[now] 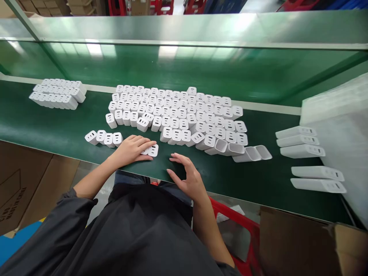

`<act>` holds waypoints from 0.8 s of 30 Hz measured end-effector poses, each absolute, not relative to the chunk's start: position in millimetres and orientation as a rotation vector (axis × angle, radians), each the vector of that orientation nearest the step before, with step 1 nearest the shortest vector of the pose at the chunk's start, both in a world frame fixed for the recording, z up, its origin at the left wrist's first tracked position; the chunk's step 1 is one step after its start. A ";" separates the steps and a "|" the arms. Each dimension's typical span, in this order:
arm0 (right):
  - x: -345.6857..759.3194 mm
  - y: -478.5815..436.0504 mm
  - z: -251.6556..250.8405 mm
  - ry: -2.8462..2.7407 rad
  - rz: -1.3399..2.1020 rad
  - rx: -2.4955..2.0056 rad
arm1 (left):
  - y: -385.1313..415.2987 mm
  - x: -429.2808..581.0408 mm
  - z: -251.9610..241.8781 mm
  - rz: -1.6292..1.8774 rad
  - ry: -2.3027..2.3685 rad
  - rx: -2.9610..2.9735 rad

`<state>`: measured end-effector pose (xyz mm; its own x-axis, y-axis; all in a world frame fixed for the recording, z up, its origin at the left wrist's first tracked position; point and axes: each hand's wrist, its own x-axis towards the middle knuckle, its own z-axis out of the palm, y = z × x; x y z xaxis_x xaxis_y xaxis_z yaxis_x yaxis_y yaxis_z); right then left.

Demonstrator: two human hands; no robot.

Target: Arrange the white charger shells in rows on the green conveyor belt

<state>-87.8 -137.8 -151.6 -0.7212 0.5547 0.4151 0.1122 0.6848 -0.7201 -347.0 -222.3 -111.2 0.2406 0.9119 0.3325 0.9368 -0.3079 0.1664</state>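
White charger shells [153,150] lie on the green surface [57,130] under the left hand [132,149], which lies flat, palm down, fingers stretched over them, not gripping; the right hand [188,177] rests just beside, empty, fingers loosely curled and spread

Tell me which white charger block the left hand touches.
The block peeking out from under the left hand, near the front edge of the belt; it lies apart from the big cluster and the row of four.

belt [43,126] | charger block [178,115] centre | smaller batch [57,94] far left | long casings [301,142] right
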 end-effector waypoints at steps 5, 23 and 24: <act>-87.2 -139.2 -148.1 -2.303 0.852 -0.534 | -240.7 -358.3 -86.2 -0.575 -1.928 -2.327; -196.3 -151.3 -130.1 -2.539 0.383 -0.294 | -305.6 -458.3 -78.4 -0.409 -2.567 -1.871; -200.1 -151.4 -131.4 -2.543 0.381 -0.294 | -306.4 -459.1 -80.1 -0.444 -2.603 -1.862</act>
